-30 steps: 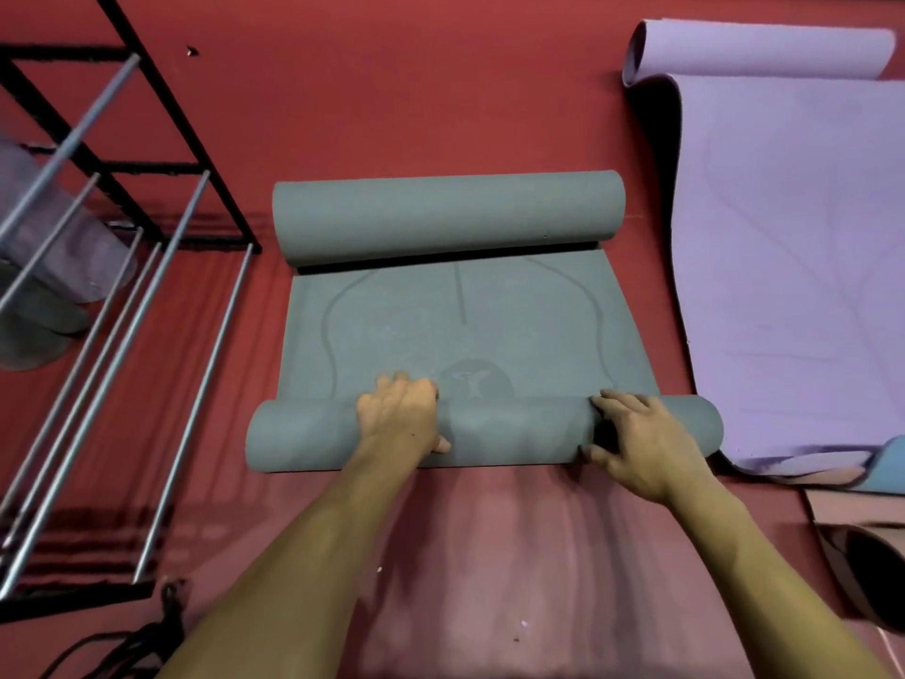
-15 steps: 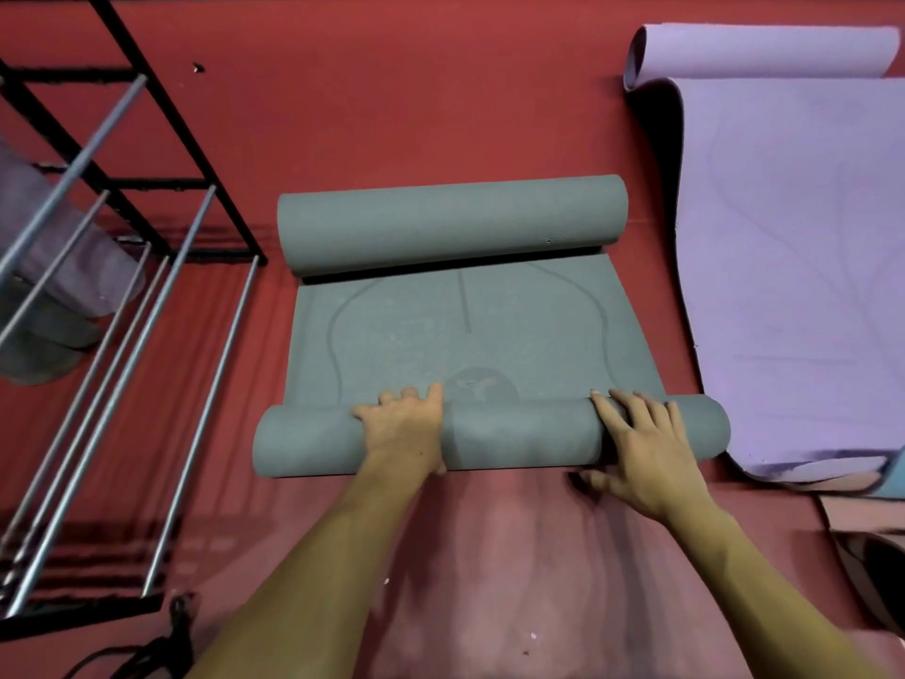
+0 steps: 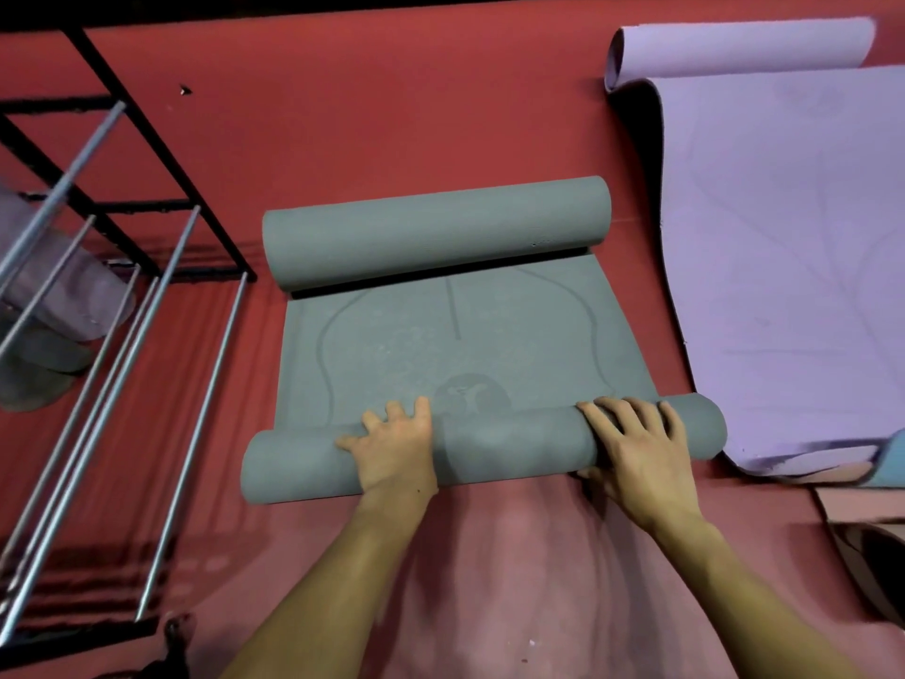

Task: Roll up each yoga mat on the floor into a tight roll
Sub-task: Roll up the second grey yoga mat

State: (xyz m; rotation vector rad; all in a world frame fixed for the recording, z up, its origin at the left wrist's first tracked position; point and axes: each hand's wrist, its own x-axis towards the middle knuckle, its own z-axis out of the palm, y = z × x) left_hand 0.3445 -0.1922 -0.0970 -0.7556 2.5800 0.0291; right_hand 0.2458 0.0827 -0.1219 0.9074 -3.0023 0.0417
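A grey yoga mat [image 3: 440, 345] lies on the red floor, curled at both ends. Its far end forms a thick roll [image 3: 436, 232]. Its near end forms a thinner roll [image 3: 509, 443] that runs left to right just in front of me. My left hand [image 3: 394, 445] presses flat on top of the near roll, left of its middle, fingers straight and pointing away. My right hand [image 3: 636, 453] lies on the roll's right part with fingers spread over the top and the thumb at the near side. A lilac yoga mat [image 3: 783, 247] lies unrolled at the right, its far end curled.
A black metal rack with silver rails [image 3: 112, 306] stands at the left, with rolled mats [image 3: 44, 335] underneath. Edges of blue and pink mats [image 3: 881, 463] lie at the right, near the lilac mat's corner. Red floor [image 3: 392, 115] stretches beyond the grey mat.
Both hands have slid forward over the top of the near roll, fingers straightening, and the roll has turned a little away from me over the flat part.
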